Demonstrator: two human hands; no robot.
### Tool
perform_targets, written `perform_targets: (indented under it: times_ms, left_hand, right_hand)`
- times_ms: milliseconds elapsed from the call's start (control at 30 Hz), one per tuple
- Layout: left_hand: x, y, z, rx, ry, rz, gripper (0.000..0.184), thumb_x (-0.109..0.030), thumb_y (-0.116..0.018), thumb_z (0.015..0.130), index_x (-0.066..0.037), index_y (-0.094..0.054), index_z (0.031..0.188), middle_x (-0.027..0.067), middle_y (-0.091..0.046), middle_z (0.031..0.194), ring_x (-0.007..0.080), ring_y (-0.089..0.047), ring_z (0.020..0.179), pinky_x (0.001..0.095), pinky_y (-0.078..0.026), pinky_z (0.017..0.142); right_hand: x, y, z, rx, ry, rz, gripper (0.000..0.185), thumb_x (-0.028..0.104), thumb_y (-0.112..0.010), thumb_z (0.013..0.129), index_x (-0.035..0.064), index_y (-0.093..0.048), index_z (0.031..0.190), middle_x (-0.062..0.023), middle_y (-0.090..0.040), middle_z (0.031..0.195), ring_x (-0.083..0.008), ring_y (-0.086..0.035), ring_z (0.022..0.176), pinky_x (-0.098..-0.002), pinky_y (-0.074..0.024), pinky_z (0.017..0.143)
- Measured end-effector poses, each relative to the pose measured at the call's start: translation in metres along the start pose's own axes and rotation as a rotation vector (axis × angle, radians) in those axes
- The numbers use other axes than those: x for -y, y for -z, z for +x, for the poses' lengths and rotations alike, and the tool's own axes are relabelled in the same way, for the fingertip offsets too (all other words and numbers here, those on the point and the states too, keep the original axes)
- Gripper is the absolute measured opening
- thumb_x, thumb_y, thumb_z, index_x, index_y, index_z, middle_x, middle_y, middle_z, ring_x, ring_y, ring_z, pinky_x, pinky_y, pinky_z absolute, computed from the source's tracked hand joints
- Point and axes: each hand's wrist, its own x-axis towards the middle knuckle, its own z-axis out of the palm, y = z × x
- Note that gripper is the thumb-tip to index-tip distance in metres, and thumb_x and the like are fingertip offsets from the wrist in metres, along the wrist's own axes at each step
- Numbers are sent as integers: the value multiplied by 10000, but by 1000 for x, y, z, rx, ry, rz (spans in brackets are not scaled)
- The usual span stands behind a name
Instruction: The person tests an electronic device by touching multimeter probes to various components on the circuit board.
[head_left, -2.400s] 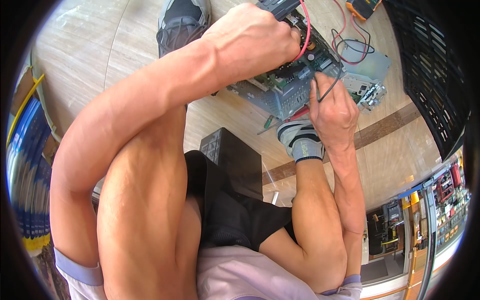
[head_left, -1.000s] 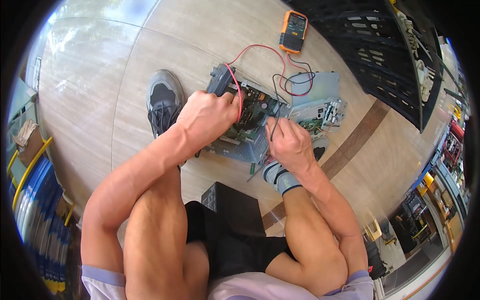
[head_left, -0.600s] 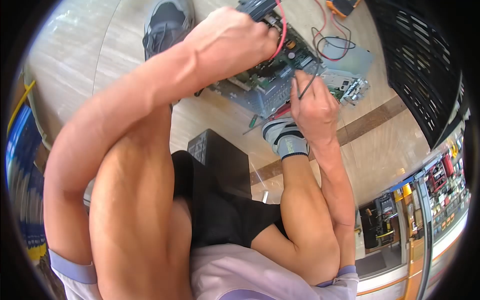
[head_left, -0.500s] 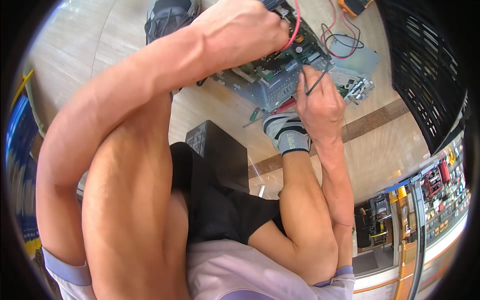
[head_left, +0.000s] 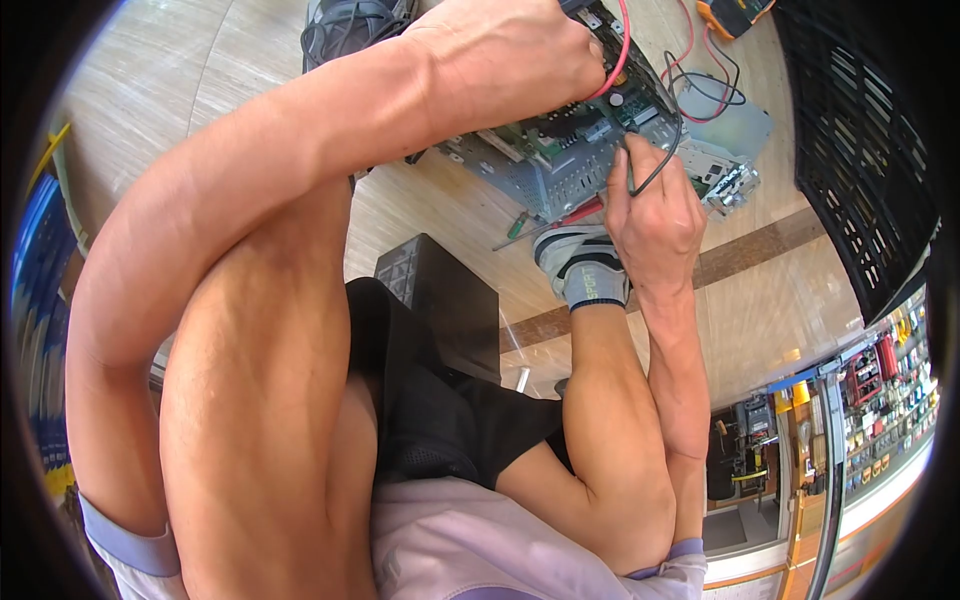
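An opened electronic unit with a green circuit board in a perforated metal chassis lies on the floor. My left hand is closed over the board's left part, at the end of a red test lead; the probe itself is hidden under the fingers. My right hand pinches the black test lead's probe, its fingertips at the board's right edge. The probe tips cannot be made out. Both leads run to an orange multimeter, partly cut off at the top.
Beside the chassis lie a metal plate, a metal bracket assembly and a green-handled screwdriver. A black box stands between my legs. At right is a black slatted crate; shelves of goods stand beyond.
The view has shifted, dipped and come back closer than about a second ago. Both hands stay closed at the board, with little visible movement relative to it.
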Motion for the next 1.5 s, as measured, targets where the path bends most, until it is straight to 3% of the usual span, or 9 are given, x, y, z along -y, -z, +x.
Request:
perform_targets:
  times_ms: [367, 567, 600, 667, 733, 833, 1000, 1500]
  left_hand:
    - [0, 0, 1, -18, -16, 34, 156, -167, -673, 888, -33, -752, 885, 117, -748, 785, 292, -755, 831, 412, -616, 608]
    - [1, 0, 1, 49, 4, -10, 156, -167, -665, 902, -30, -736, 886, 106, -737, 756, 278, -762, 735, 413, -603, 562]
    - [1, -4, -1, 15, 4, 12, 150, -152, -668, 909, -53, -724, 1007, 76, -734, 798, 254, -764, 731, 393, -600, 567]
    - [1, -14, -5, -58, -5, 69, 327, -121, -675, 924, -98, -699, 1249, 18, -727, 882, 207, -769, 723, 353, -595, 577]
    - [-6, -2, -1, 26, 67, 37, 91, -137, -716, 877, -87, -746, 947, 74, -783, 824, 239, -796, 735, 384, -639, 629]
    - [-7, -1, 0, 6, 75, -5, 127, -140, -694, 883, -62, -730, 976, 61, -746, 798, 244, -770, 682, 392, -618, 564]
    - [-6, 9, 1, 99, 58, 7, 98, -137, -677, 889, -62, -695, 951, 59, -713, 810, 238, -759, 645, 391, -605, 571]
    - [-5, 8, 0, 137, 75, -1, 151, -128, -667, 917, -36, -657, 1037, 73, -724, 853, 264, -774, 685, 402, -606, 598]
  right_hand:
    - [-1, -1, 2, -21, 9, 15, 217, 56, -774, 973, 23, -735, 1184, -146, -705, 976, -331, -726, 798, -399, -598, 708]
    - [-1, -3, 2, -23, 9, 16, 211, 54, -776, 971, 19, -736, 1176, -146, -704, 970, -333, -725, 805, -403, -598, 713]
    - [-2, -3, 2, -11, 9, 17, 214, 56, -776, 970, 18, -736, 1176, -147, -704, 968, -334, -723, 806, -407, -596, 713]
    - [-2, -2, 2, -4, 7, 13, 219, 61, -777, 967, 15, -735, 1177, -147, -703, 964, -338, -721, 808, -415, -594, 711]
    - [-4, -2, 2, -7, 18, 3, 213, 61, -778, 957, 12, -733, 1159, -148, -693, 949, -336, -709, 791, -421, -586, 700]
    - [-5, -5, 0, -22, 23, 8, 198, 60, -780, 941, 6, -727, 1124, -141, -653, 901, -325, -685, 756, -421, -570, 675]
    - [-4, 4, 8, -84, 30, 90, 158, 57, -776, 922, 2, -716, 1057, -108, -539, 803, -295, -647, 705, -406, -545, 644]
    - [-6, -3, 2, -111, 20, 109, 131, 62, -762, 932, -10, -698, 1022, -113, -522, 805, -285, -629, 703, -403, -538, 641]
